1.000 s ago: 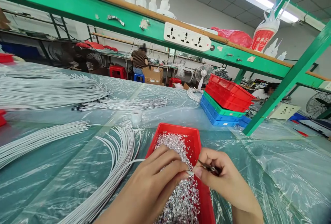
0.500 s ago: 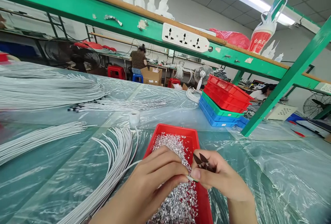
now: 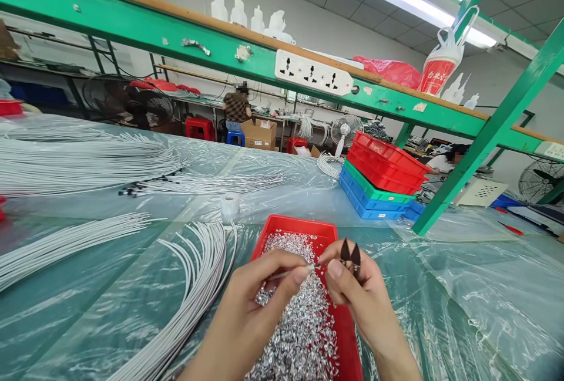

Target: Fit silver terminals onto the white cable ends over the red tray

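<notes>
My left hand [image 3: 258, 299] pinches the end of a thin white cable [image 3: 282, 274] above a red tray [image 3: 294, 227] heaped with small silvery metal pieces [image 3: 304, 322]. My right hand [image 3: 352, 293] grips small dark snips [image 3: 351, 252], blades pointing up, and its thumb and finger meet the cable's tip [image 3: 314, 265]. A curved bundle of white cables [image 3: 198, 287] lies just left of the tray, under my left forearm.
Clear plastic sheeting covers the green table [image 3: 462, 310]. More white cable bundles [image 3: 79, 161] lie at the left, a tape roll [image 3: 230, 204] behind the tray, stacked red, green and blue bins [image 3: 379, 178] at the right. A green shelf frame [image 3: 489, 128] stands overhead. Other people sit far behind.
Both hands have risen a little over the tray. The snips have turned from lying sideways to pointing upward, and the cable tip is now drawn out between the fingertips.
</notes>
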